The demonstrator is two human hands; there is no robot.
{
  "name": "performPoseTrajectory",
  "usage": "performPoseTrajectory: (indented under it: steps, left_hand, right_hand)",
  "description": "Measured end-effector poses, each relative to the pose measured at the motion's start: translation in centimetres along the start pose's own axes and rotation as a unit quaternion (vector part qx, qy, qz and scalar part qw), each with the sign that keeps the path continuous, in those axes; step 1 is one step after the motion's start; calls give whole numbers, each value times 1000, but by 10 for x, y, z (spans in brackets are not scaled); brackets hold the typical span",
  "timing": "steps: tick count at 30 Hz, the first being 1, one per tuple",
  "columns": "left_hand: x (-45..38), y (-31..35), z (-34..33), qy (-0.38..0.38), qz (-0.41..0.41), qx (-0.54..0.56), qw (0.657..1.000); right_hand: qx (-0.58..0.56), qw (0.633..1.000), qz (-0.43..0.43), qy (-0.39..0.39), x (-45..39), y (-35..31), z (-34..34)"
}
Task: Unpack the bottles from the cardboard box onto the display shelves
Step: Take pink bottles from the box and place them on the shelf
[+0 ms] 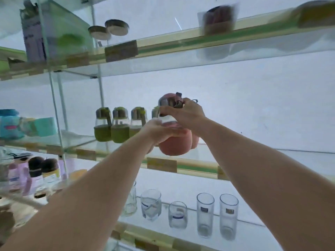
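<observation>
Labels on the drinking glasses below the middle shelf are too blurred to read (so are the shelf-edge tags). Both hands hold a pink bottle just above that shelf, right of the green bottles. It has a clear glass neck, a pink sleeve round its belly and a pink-topped lid. The left hand curls round the body; the right hand pinches the lid.

Both my forearms bare to the frame's edge, no sleeves in sight. My left hand and my right hand: bare, ungloved. Fingers partly blurred; finer detail unreadable.
</observation>
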State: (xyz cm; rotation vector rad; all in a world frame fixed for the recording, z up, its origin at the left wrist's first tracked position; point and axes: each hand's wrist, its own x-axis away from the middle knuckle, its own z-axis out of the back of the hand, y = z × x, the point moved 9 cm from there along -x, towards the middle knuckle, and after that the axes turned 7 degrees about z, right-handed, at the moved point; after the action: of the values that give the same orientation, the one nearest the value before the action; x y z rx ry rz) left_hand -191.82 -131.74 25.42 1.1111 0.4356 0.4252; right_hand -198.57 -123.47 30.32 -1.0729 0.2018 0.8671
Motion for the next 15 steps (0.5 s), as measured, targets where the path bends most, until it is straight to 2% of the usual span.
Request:
performPoseTrajectory:
  steps: [7, 11, 15]
  left_hand:
    - [-65, 12, -80, -53, -6, -5, 999]
    - [-89, 7, -112, -61, 5, 6, 998]
    - [-105, 8, -131, -50, -19, -51, 997]
  right_hand:
    - [23, 995, -70, 64, -26, 79, 53]
    - [28, 989, -115, 87, -31, 117, 67]
    - [52, 984, -141, 100, -34, 137, 79]
